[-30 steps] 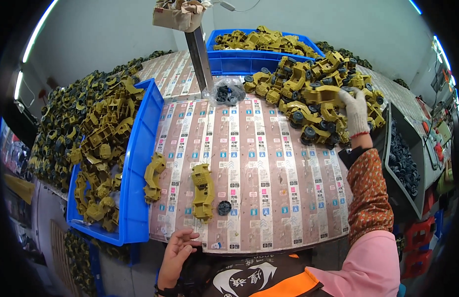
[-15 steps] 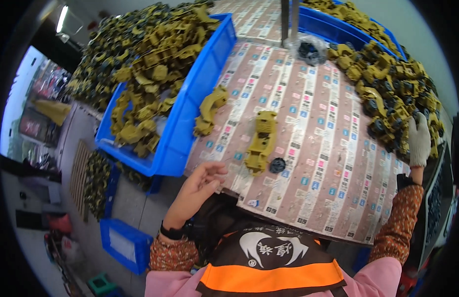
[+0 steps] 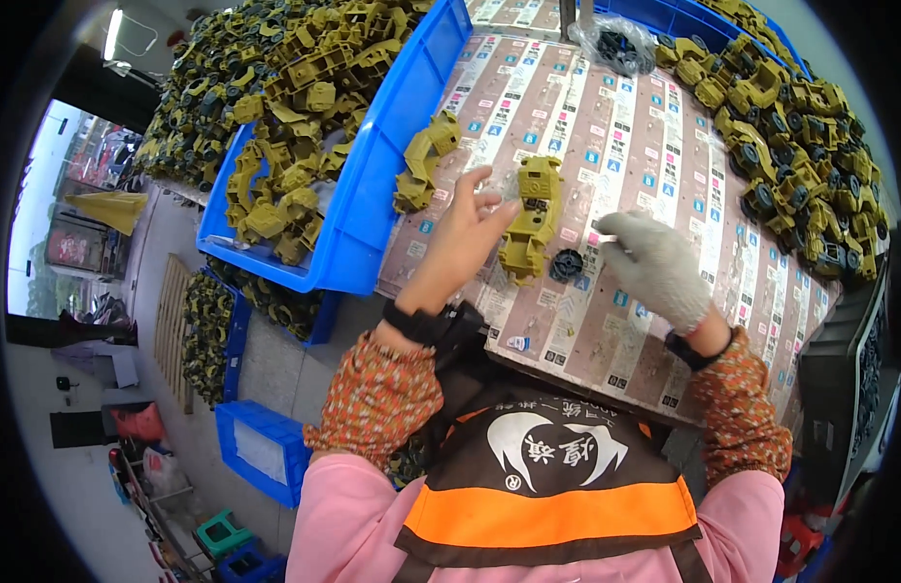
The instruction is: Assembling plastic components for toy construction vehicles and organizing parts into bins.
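Observation:
A yellow plastic toy vehicle body (image 3: 531,228) lies lengthwise on the table in front of me. My bare left hand (image 3: 462,238) hovers at its left side, thumb and fingers apart with nothing between them; whether a fingertip touches the body I cannot tell. To the right, my right hand (image 3: 656,267) in a pale knit glove is above the table, fingers loosely bent and apart, holding nothing visible. Between that hand and the body's near end sits a small black wheel (image 3: 567,264). Farther left, more curved yellow vehicle parts (image 3: 426,160) rest against a blue crate.
The blue crate (image 3: 358,219) at the left is heaped with yellow parts, beside a large pile of wheeled toy vehicles (image 3: 193,117). More wheeled vehicles (image 3: 800,165) are piled at the right edge. A clear bag of black parts (image 3: 615,47) lies at the back by a metal post.
My right hand has come away from the vehicle pile on the right and moved left, toward the table's middle. My left hand has reached forward to the yellow body. The view has shifted slightly.

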A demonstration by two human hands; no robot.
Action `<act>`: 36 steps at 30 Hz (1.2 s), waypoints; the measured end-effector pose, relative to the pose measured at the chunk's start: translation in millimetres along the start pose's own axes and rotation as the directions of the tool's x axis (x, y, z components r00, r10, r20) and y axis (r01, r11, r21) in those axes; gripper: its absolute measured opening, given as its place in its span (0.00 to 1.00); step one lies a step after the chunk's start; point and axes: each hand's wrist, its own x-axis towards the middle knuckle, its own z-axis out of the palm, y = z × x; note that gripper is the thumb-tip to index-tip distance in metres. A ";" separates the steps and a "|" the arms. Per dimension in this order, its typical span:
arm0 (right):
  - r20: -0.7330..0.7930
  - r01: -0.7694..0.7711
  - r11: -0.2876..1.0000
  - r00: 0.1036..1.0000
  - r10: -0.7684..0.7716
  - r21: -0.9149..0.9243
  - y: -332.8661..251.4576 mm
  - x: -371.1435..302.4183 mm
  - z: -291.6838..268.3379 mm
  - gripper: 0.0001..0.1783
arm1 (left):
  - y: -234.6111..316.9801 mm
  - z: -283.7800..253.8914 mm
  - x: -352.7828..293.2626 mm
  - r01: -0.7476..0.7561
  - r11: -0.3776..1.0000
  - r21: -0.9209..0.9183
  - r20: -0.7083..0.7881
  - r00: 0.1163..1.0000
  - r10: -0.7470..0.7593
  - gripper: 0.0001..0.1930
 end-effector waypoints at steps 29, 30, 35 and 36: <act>-0.039 -0.258 0.650 0.913 0.405 0.715 -43.9 -50.0 7.6 0.17 | 12.7 34.9 -86.9 0.468 0.684 -0.560 0.543 0.831 -0.123 0.35; -0.044 -0.260 0.648 0.909 0.414 0.716 -42.6 -51.3 12.3 0.17 | 13.4 39.6 -89.2 0.473 0.685 -0.554 0.551 0.825 -0.124 0.35; -0.094 -0.227 0.680 0.911 0.401 0.697 -49.1 -55.4 29.6 0.17 | 12.6 62.4 -102.8 0.380 0.740 -0.555 0.444 0.888 -0.123 0.29; -0.129 -0.190 0.694 0.916 0.380 0.695 -48.4 -57.0 34.0 0.17 | 9.9 66.0 -105.1 0.320 0.783 -0.534 0.396 0.912 -0.103 0.29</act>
